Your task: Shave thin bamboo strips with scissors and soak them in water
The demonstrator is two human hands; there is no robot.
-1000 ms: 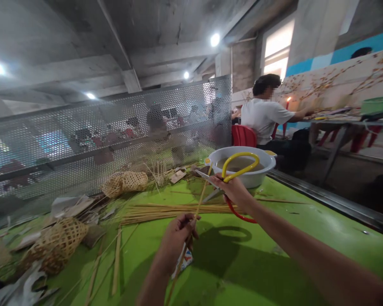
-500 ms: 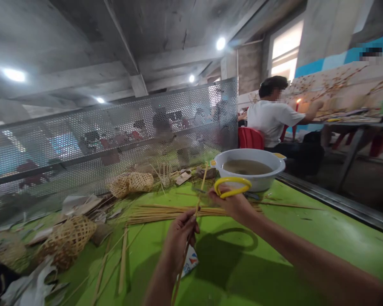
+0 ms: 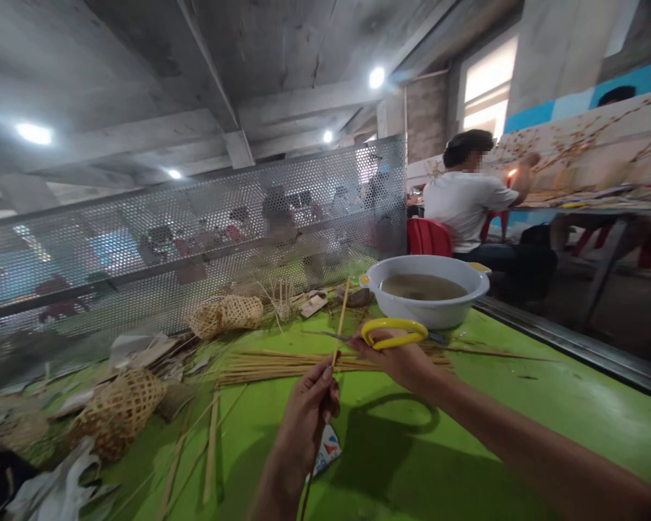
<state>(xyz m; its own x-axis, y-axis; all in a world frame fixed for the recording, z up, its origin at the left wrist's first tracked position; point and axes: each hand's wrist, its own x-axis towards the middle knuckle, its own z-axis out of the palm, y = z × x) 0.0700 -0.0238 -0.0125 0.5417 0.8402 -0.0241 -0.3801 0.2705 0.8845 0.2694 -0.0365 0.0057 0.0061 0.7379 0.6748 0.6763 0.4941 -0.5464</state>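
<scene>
My left hand point(image 3: 310, 405) is closed around a thin bamboo strip point(image 3: 343, 315), which points up and away from me; its lower end runs down past my wrist. Yellow-handled scissors point(image 3: 393, 333) are in my right hand point(image 3: 393, 362), their thin blades reaching left to the strip just above my left fingertips. Whether the blades press on the strip, I cannot tell. Behind both hands a bundle of bamboo strips point(image 3: 282, 367) lies crosswise on the green table point(image 3: 499, 427). Under my left hand sits a small white printed packet point(image 3: 327, 450), partly hidden.
A white basin point(image 3: 439, 312) of murky water stands at the back right. Woven bamboo pieces point(image 3: 120, 405), loose strips and scraps lie along the left side. A perforated metal screen point(image 3: 195, 253) borders the far edge. Another person point(image 3: 466, 202) sits beyond the basin, at a separate table.
The scissors and my right hand have come down a little, bringing the blades lower along the strip. My left hand keeps its hold in nearly the same place.
</scene>
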